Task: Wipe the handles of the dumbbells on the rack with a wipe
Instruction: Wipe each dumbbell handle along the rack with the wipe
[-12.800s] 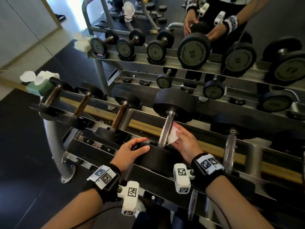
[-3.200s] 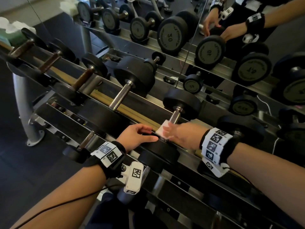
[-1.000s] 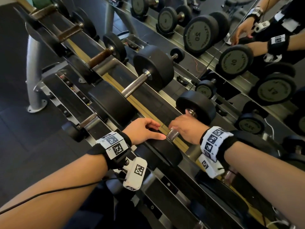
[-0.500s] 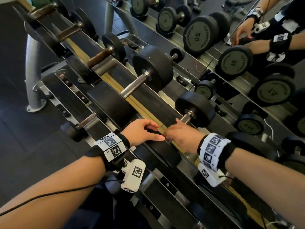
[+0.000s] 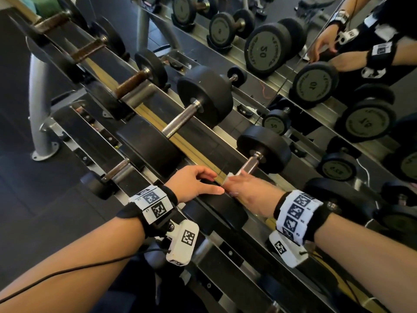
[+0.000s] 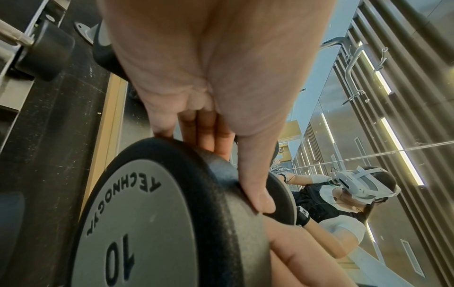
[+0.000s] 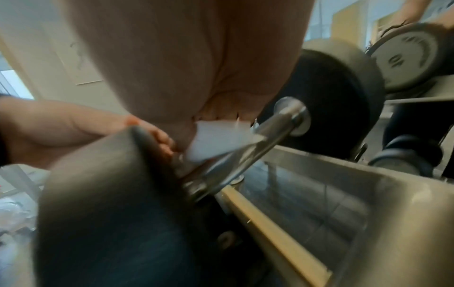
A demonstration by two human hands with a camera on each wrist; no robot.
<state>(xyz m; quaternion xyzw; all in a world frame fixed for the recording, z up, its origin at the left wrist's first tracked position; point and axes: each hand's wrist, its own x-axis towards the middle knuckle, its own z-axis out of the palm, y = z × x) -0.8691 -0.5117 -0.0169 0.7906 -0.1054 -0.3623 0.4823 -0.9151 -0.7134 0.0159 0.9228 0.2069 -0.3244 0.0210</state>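
From the head view, the right hand has slid back down the handle of the 10 dumbbell since half a second ago, and far more since a second ago, when it sat up against the far head. Bare steel now shows between the far head and the hand, and a white corner of the wipe pokes out at the knuckles. This reads as one stroke in a back-and-forth scrub, so the handle is probably close to done; the next dumbbells along the rack, to the right of this one, look still to be wiped. The left hand has stayed put, resting on the near head with its fingers laid over the rim and the thumb stretched toward the right hand, almost touching it.

In the left wrist view, the left hand lies across the top of the near head, the face stamped 10. Its fingers are fairly straight and pressed over the rim, holding nothing but steadying the weight. The handle is hidden behind the head.

In the right wrist view, which is blurred by motion, the right hand has its fingers wrapped over the handle with the wipe pinched against the steel, just beyond the near head and well short of the far head.
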